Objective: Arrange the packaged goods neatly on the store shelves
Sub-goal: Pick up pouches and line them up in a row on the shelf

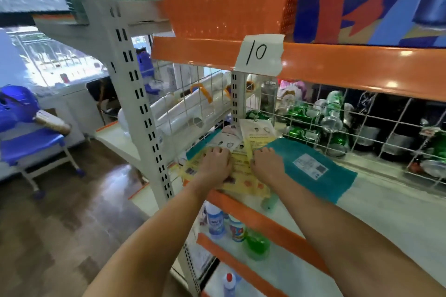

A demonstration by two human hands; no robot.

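A loose pile of flat yellow and white packets [241, 164] lies at the left end of the white shelf [376, 202]. My left hand [216, 163] rests on the left part of the pile, fingers curled over the packets. My right hand [266, 164] lies on the pile's right side with its fingers bent down onto it. A white-and-yellow packet [259, 132] stands tilted up just behind my fingers. To the right a flat teal packet [313, 169] with a white label lies on the shelf, touching my right wrist.
A wire mesh back [337, 128] closes the shelf, with green cans [304, 116] behind it. An orange basket [229, 0] sits on the shelf above, whose edge bears a "10" tag [259, 54]. Bottles [237, 228] stand on lower shelves. A blue chair [29, 142] stands left.
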